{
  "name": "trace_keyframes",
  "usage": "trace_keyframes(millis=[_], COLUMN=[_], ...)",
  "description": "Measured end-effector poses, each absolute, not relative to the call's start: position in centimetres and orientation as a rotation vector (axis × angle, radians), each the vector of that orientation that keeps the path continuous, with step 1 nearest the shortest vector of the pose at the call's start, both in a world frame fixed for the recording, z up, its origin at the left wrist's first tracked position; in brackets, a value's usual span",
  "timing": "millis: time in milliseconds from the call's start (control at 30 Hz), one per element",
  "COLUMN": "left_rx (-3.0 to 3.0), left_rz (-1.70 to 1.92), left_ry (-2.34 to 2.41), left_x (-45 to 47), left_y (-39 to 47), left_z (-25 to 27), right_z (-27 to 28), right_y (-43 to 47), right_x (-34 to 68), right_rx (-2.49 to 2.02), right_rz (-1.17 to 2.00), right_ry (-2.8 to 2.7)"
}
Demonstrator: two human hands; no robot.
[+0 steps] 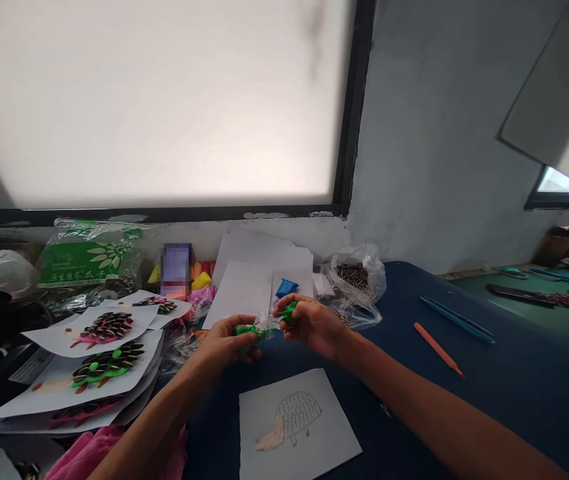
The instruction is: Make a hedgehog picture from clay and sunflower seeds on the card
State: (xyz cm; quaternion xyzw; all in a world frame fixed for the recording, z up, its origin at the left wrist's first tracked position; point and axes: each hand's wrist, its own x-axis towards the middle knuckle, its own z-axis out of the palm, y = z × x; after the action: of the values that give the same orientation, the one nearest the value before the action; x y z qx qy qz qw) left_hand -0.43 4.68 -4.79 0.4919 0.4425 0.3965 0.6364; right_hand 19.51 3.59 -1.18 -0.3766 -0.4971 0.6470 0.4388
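Note:
My left hand (232,338) is closed around green modelling clay (249,329) in a clear plastic wrapper (267,325). A second lump of green clay (288,311) is pinched in the fingers of my right hand (313,325), close beside the left. Below both hands lies a white card (335,435) with a pencil-drawn hedgehog (300,413). Beige clay covers the hedgehog's face (270,437); its spiny body is bare pencil lines.
Finished hedgehog cards (129,383) with seeds and clay are stacked at left. Behind my hands are white paper sheets (239,287), a blue clay packet (287,287) and a bag of seeds (353,275). An orange pen (437,348) and a blue pen (457,320) lie at right.

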Motion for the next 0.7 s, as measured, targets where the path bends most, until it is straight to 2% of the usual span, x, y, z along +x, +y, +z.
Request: trace_keyframes(millis=[433,700], left_rx=[1.141,1.183], left_rz=[0.885,0.843], left_ry=[0.963,0.955], left_x=[-0.9,0.0], left_y=[5.0,4.1], left_z=[-5.3,-4.4], right_z=[-2.4,-2.7], right_y=[3.6,3.6], right_x=[19.0,19.0], right_rx=[-1.283,-1.415], right_rz=[1.16,1.063], right_ry=[-1.553,-1.695])
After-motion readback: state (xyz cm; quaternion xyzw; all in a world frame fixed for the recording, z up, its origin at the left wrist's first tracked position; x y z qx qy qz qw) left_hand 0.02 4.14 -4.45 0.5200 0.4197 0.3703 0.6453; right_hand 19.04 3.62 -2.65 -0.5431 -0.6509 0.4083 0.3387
